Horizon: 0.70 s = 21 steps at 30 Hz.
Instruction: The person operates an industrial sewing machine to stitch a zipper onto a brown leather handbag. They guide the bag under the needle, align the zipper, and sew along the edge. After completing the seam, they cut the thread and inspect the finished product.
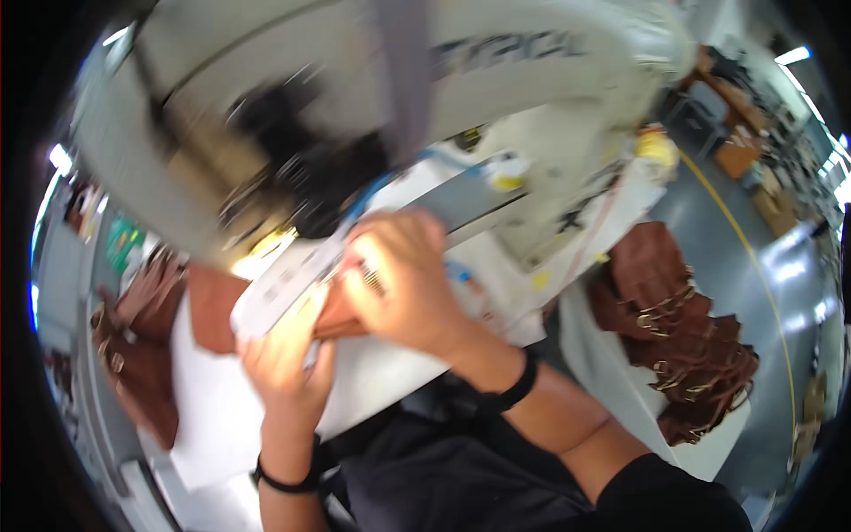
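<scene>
Head: hands (288, 359) (403, 284) curled at brown piece (340, 319).

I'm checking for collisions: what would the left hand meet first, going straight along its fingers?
The left hand would probably meet the right hand first; blur leaves their depth unclear.
</scene>
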Available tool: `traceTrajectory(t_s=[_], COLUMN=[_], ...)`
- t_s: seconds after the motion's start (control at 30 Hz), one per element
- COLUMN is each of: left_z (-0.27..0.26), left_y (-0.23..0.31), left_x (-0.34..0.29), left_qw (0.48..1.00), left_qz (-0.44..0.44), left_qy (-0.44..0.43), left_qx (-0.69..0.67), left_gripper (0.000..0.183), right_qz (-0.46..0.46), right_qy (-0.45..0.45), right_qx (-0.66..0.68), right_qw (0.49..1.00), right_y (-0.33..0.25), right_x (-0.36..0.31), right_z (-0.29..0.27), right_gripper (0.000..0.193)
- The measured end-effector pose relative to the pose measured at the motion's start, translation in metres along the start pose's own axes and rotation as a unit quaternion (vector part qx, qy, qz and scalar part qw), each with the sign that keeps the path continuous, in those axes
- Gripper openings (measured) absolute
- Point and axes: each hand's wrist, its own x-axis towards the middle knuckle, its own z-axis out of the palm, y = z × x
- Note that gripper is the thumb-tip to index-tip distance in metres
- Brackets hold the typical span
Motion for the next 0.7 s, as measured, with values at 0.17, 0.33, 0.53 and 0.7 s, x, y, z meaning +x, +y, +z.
traceTrajectory(t_s=[0.17, 0.33, 0.53, 0.7], left_z=[-0.006, -0.008, -0.007, -0.008], left_y=[-0.001, -0.002, 0.0, 0.0], left_x=[0.001, 0.001, 0.003, 0.005], left_qw=[1.0, 1.0, 1.0, 0.999], left_qz=[-0.017, -0.028, -0.026, -0.042], left_qy=[0.005, 0.002, 0.002, -0.008], left_qx=[0.009, 0.01, 0.01, 0.001], left_gripper=[0.052, 0.049, 0.046, 0.046], right_qz=[-0.03, -0.019, -0.02, -0.008], right_qy=[0.027, 0.004, 0.019, 0.012], right_qx=[-0.037, -0.046, -0.044, -0.065], right_qw=[0.998, 0.999, 0.999, 0.998], right_y=[-0.007, -0.012, -0.009, -0.01], right_x=[0.006, 0.009, 0.007, 0.008], right_z=[0.001, 0.002, 0.002, 0.005], right_gripper=[0.01, 0.012, 0.013, 0.012])
